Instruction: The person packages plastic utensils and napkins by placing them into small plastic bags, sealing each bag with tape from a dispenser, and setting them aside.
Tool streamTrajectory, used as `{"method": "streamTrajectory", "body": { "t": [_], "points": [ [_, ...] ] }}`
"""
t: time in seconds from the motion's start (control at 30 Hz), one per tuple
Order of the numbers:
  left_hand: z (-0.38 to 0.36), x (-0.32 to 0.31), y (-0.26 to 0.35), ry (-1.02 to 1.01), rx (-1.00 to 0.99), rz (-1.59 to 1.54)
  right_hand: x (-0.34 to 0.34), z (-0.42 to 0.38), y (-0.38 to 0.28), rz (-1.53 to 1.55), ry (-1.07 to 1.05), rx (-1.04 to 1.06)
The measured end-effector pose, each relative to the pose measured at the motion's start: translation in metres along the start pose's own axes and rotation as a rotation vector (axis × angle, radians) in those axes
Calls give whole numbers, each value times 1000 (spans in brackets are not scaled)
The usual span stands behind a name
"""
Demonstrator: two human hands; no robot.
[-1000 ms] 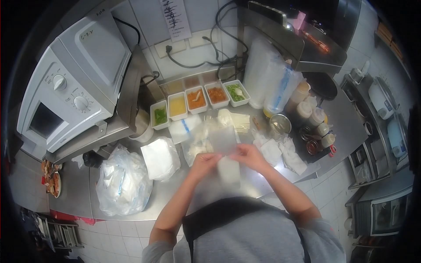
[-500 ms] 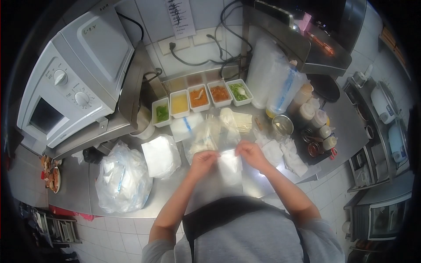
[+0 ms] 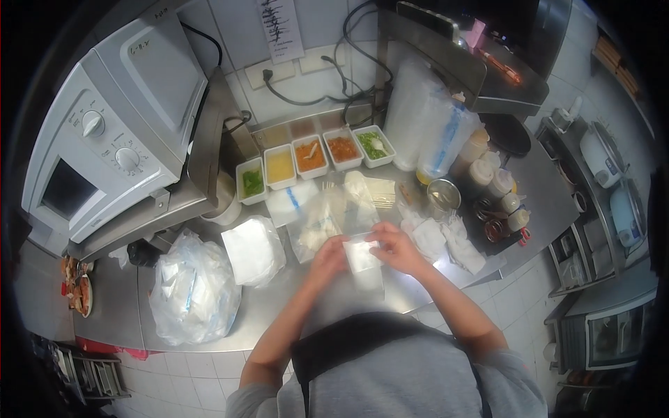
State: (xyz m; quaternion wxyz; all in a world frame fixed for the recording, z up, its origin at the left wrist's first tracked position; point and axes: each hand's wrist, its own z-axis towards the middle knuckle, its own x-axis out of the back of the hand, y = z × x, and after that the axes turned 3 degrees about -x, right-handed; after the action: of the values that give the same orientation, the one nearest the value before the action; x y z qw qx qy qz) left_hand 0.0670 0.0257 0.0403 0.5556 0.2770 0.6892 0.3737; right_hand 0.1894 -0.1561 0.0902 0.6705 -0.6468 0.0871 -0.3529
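Observation:
A small white piece that looks like a folded paper napkin hangs over the steel counter, close to my body. My right hand pinches its upper right part between thumb and fingers. My left hand is closed at its left edge, slightly smeared by motion. Just beyond my hands lies a clear plastic bag with pale cutlery showing in it. Several pale forks lie behind it. A stack of white napkins sits left of my left hand.
White tubs of chopped food line the back. A microwave stands at left, above a stuffed plastic bag. At right are a metal cup, crumpled cloths and sauce bottles.
Both hands have shifted slightly, and the right fingers have moved further over the napkin, which now looks more folded and shorter. The view has turned a little.

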Motion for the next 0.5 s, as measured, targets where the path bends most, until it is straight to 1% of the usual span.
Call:
{"method": "streamTrajectory", "body": {
  "t": [0.07, 0.17, 0.23, 0.3, 0.33, 0.4, 0.43, 0.5],
  "points": [
    [-2, -7, -9, -82, -211, 327, -2, -5, -2, -13, 13, -7],
    [0, -5, -20, -82, -153, 296, -3, -13, -6, -34, 52, -19],
    [1, -8, -20, -91, -147, 277, -6, -19, -6, -46, 89, -28],
    [1, -5, -22, -97, -139, 260, -15, -24, -1, 170, 270, -74],
    [1, 0, -23, -118, -115, 278, -18, -28, 7, 166, 279, -79],
    [1, 6, -25, -150, -84, 293, -22, -35, 25, 184, 362, -165],
    [1, 7, -26, -144, -65, 290, -25, -38, 31, 181, 372, -171],
    [2, 11, -29, -146, -39, 283, -28, -44, 38, -40, 387, -211]
  ]
}}
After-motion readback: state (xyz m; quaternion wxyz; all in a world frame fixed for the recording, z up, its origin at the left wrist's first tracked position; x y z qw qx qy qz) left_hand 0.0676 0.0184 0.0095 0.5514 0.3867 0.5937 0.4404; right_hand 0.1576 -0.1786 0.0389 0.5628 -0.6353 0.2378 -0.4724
